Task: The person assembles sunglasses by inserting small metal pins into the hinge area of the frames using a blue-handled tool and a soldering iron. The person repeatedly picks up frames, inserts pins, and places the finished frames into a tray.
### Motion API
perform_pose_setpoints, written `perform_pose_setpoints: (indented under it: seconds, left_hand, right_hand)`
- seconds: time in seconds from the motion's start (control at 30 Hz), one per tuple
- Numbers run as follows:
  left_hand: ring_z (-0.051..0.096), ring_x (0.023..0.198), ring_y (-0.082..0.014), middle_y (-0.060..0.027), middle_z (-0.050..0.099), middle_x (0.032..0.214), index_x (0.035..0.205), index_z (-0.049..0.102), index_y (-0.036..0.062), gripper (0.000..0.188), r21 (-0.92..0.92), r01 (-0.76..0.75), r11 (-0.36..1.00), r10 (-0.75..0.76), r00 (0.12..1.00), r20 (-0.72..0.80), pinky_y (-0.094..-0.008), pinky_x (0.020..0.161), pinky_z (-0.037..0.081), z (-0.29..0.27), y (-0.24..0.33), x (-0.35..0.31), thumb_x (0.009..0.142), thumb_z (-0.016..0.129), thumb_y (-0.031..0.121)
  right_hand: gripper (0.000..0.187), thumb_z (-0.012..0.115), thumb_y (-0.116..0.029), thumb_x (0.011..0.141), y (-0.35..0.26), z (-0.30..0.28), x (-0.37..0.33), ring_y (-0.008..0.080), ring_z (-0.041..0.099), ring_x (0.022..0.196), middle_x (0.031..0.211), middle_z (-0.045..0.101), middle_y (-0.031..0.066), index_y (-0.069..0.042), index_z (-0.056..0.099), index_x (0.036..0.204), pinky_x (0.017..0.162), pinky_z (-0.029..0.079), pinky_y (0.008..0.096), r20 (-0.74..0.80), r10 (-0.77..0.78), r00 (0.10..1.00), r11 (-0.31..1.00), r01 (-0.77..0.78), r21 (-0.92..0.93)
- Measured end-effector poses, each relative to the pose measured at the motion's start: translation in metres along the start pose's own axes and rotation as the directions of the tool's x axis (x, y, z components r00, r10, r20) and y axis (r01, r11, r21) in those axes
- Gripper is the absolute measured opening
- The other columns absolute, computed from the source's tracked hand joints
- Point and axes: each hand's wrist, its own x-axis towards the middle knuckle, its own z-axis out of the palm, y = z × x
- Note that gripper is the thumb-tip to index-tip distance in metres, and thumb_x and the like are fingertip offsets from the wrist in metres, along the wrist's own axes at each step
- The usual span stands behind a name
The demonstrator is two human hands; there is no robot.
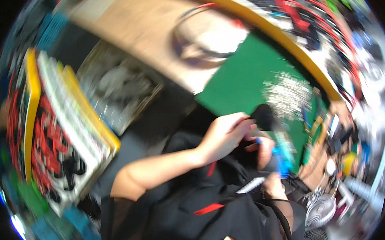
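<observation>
Motion blurs the view. My left hand (225, 134) is in front of my dark clothing, its fingers pinched together on a dark rounded piece (264, 117) at the near edge of a green mat (235, 78). Right beside it, my right hand (265, 152) is closed, its fingertips close to those of the left. A bright blue thing (282, 163) shows at my right hand, apparently in its grip; its kind is too blurred to tell. A pile of small silvery metal pieces (288, 96) lies on the mat just beyond the hands.
Hand tools with yellow and green handles (311, 138) lie right of the pile. A curved band (179, 33) rests beyond the mat. At left are a box of clear plastic bags (128, 86) and stacked yellow-edged trays (32, 104) with red and black parts. A white fan (321, 210) stands lower right.
</observation>
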Motion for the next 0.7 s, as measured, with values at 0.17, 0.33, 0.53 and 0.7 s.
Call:
perform_pose_setpoints:
  seconds: [0.17,0.33,0.53,0.7]
  left_hand:
    - [0.052,0.061,-0.0121,-0.0007,0.056,0.073,0.093,0.056,0.0041,0.018,-0.156,0.027,0.987,-0.052,0.986,-0.156,-0.0235,0.055,0.042,0.002,-0.071,0.021,0.089,0.045,0.018]
    - [0.033,0.045,-0.0021,0.0038,0.044,0.06,0.085,0.053,0.0065,0.027,0.118,0.32,0.94,-0.338,0.921,0.193,-0.0177,0.039,0.024,0.084,-0.016,0.029,0.092,0.043,0.031]
    - [0.034,0.042,-0.0042,-0.0023,0.052,0.064,0.084,0.052,0.0049,0.018,0.132,0.507,0.852,-0.524,0.832,0.181,-0.0175,0.039,0.022,0.106,-0.029,0.014,0.091,0.042,0.018]
    - [0.036,0.049,-0.003,0.0043,0.047,0.06,0.081,0.056,0.0069,0.022,0.186,0.711,0.678,-0.735,0.66,0.156,-0.0179,0.042,0.026,0.141,-0.006,-0.004,0.084,0.055,0.029]
  right_hand:
    - [0.023,0.06,-0.012,0.075,-0.017,-0.011,0.008,0.0251,0.06,0.068,0.093,0.058,0.0137,-0.005,0.055,0.097,0.058,0.048,0.0312,-0.173,-0.315,0.933,0.918,0.254,-0.304]
    - [0.019,0.051,-0.017,0.086,0.01,-0.047,-0.033,0.0278,0.061,0.072,0.083,0.06,0.0156,-0.003,0.053,0.099,0.062,0.049,0.0337,-0.205,-0.017,0.979,0.978,-0.027,-0.207]
    - [0.024,0.059,-0.015,0.082,0.033,-0.082,-0.073,0.0145,0.051,0.058,0.069,0.053,0.0058,-0.004,0.045,0.098,0.054,0.041,0.0258,-0.135,0.19,0.972,0.97,-0.165,0.178]
    - [0.023,0.059,-0.019,0.084,0.078,-0.061,-0.068,0.0059,0.047,0.073,0.079,0.053,0.0008,-0.002,0.054,0.099,0.065,0.04,0.0211,-0.197,0.211,0.957,0.847,-0.079,0.526]
